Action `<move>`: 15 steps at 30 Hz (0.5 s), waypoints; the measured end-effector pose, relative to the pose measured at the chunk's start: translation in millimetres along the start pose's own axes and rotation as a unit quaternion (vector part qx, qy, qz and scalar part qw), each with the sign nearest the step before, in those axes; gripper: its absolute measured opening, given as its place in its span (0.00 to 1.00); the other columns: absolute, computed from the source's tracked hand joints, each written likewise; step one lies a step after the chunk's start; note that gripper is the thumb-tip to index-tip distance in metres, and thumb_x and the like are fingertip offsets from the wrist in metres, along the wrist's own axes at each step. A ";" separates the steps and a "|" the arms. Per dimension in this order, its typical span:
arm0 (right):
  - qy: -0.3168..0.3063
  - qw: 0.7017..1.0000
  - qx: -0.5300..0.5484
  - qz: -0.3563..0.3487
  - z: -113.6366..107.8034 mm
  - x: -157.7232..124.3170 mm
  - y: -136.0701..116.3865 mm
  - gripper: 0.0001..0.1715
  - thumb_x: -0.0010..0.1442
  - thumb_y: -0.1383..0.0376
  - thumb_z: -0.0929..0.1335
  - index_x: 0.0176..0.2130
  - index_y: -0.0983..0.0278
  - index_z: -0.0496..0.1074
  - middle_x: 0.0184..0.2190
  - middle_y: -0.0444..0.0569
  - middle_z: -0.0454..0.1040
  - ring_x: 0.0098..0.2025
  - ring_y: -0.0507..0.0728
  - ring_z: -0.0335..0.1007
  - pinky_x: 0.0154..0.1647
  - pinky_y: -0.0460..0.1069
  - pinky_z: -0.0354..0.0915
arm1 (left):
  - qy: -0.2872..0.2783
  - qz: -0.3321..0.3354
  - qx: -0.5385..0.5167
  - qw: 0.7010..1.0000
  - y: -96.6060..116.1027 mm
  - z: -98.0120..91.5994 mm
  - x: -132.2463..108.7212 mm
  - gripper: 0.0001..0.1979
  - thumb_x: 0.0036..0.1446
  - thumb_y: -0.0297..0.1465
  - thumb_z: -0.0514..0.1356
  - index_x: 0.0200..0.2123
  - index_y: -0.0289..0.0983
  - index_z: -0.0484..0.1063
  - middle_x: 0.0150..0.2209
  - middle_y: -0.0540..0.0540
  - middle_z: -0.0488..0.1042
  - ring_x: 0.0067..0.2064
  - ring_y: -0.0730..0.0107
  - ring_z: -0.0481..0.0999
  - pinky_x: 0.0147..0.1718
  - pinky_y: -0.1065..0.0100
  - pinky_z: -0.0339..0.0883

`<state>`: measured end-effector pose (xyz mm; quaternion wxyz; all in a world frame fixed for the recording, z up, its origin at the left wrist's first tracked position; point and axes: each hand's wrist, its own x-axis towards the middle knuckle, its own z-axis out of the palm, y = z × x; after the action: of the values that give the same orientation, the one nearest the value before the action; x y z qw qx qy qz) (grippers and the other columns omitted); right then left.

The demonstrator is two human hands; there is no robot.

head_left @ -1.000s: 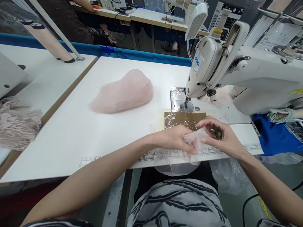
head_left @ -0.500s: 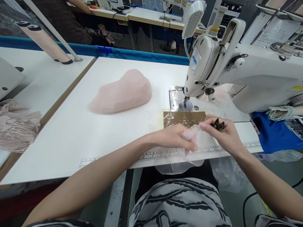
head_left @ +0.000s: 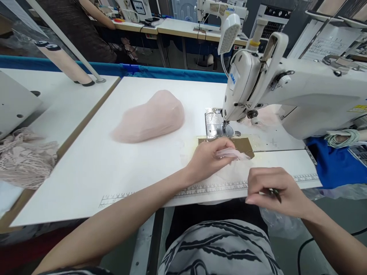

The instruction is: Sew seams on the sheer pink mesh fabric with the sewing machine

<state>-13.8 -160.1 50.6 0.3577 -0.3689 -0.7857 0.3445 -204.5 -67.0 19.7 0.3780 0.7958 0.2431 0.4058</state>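
Note:
My left hand (head_left: 210,158) is closed on a bunched edge of sheer pale pink fabric (head_left: 229,153), just in front of the sewing machine's needle plate (head_left: 213,124). The fabric's lower part is thin and hard to make out against the white table. Near the table's front edge, my right hand (head_left: 275,191) is curled round small dark thread snips (head_left: 275,194), mostly hidden by the fingers. Whether those fingers also pinch fabric cannot be made out. A brown plate (head_left: 243,147) taped to the table lies partly beneath my left hand.
The white sewing machine (head_left: 243,84) stands at the right. A mound of pink sheer fabric (head_left: 151,118) lies on the table (head_left: 86,172), left of the needle. Pale strings (head_left: 28,158) are heaped at far left. A printed ruler (head_left: 206,189) runs along the front edge. Another person's arm (head_left: 97,13) shows behind.
My hands have moved apart: the left went up toward the needle area with the fabric, the right came down toward the table edge with the snips. The view has shifted slightly.

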 end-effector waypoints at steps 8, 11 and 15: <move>0.124 0.985 -0.038 0.116 -16.3 10.5 10.9 0.07 0.59 0.62 0.69 0.40 0.56 0.76 0.34 0.46 0.71 0.26 0.50 0.59 0.25 0.49 0.58 | -0.101 0.192 0.205 0.954 -4.9 -3.5 -3.4 0.11 0.61 0.30 0.53 0.26 0.40 0.69 0.25 0.55 0.76 0.20 0.79 0.65 0.21 0.72 0.51; 0.005 0.994 0.005 0.105 -16.9 12.2 14.0 0.11 0.61 0.62 0.67 0.44 0.54 0.75 0.36 0.47 0.70 0.25 0.49 0.58 0.24 0.48 0.57 | -0.151 0.171 0.195 0.954 2.4 -5.8 -0.6 0.13 0.61 0.32 0.53 0.24 0.40 0.69 0.25 0.53 0.75 0.22 0.77 0.66 0.20 0.71 0.51; -0.004 0.997 0.005 0.073 -16.2 11.5 14.1 0.11 0.60 0.64 0.68 0.44 0.54 0.76 0.33 0.46 0.69 0.27 0.50 0.60 0.24 0.47 0.55 | -0.156 0.161 0.157 0.962 8.0 -7.2 0.7 0.15 0.61 0.34 0.53 0.22 0.39 0.66 0.22 0.51 0.72 0.20 0.77 0.64 0.18 0.70 0.48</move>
<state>-1.4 -139.2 51.0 0.3300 -0.4221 -0.7562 0.3755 -209.4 -68.4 29.2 0.2114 0.9273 0.1107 0.2883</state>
